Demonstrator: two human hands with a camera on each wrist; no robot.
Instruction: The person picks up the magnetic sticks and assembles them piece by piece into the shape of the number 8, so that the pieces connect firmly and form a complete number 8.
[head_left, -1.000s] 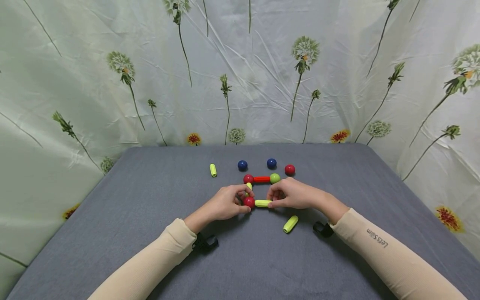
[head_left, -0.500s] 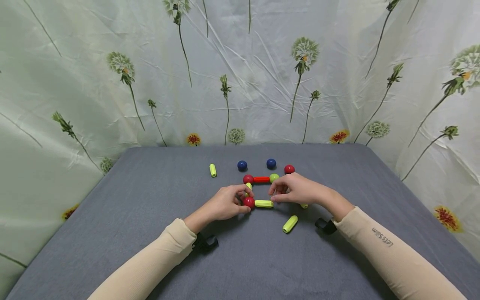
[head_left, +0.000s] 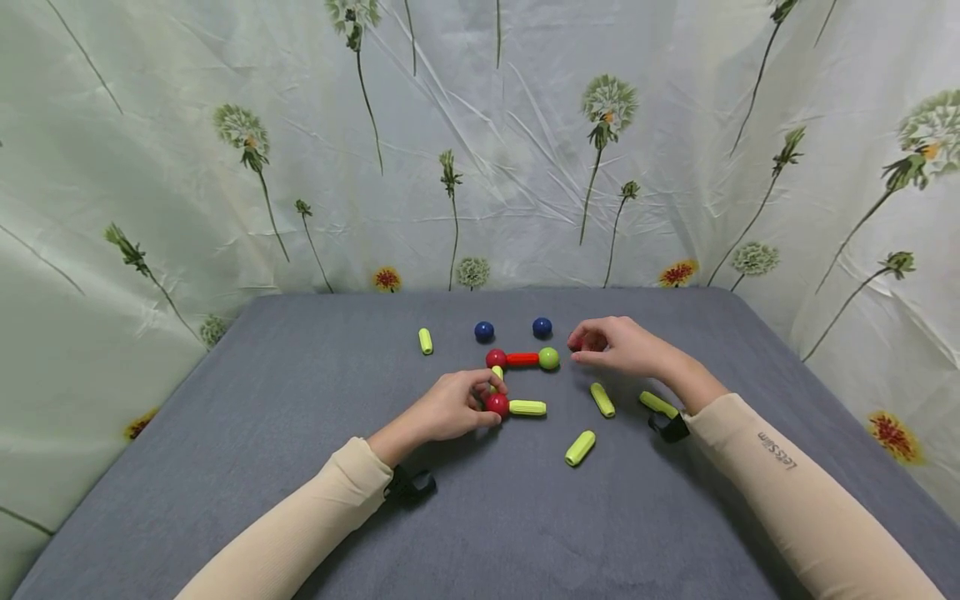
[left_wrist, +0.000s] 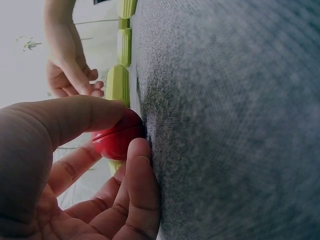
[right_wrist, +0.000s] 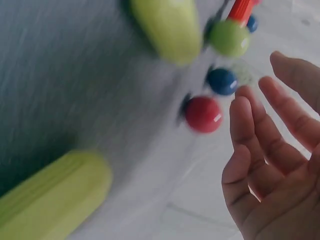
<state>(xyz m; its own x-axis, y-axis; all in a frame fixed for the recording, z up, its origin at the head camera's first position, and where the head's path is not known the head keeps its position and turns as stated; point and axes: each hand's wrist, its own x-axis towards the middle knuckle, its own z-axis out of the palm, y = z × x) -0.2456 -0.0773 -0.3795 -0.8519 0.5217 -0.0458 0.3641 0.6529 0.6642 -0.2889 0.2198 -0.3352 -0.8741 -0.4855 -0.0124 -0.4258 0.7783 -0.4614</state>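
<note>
Left hand [head_left: 453, 408]: thumb and fingers clamped on the near red ball [head_left: 497, 406], which rested on the grey bench [head_left: 315, 367]. A lime side rod [head_left: 528, 408] extended right from this ball, touching it. A second lime rod [head_left: 497, 374], partly hidden by the fingers, ran toward the far red ball [head_left: 496, 358]. From there a red rod [head_left: 522, 359] led right to a green ball [head_left: 549, 358], touching at both ends.

Right hand [head_left: 626, 348]: at the loose red ball [right_wrist: 203, 114], right of the green ball. Fingers apart and loosely bent, holding nothing; the right wrist view showed a gap between fingertips and ball.

Two blue balls, left [head_left: 484, 332] and right [head_left: 542, 327], lay beyond the red rod. Loose lime rods: one far left [head_left: 426, 341], one near [head_left: 580, 448], one at centre right [head_left: 602, 400], one farthest right [head_left: 657, 404] beside the right wrist strap [head_left: 667, 427]. A flower-printed curtain [head_left: 525, 225] hung behind the bench.
</note>
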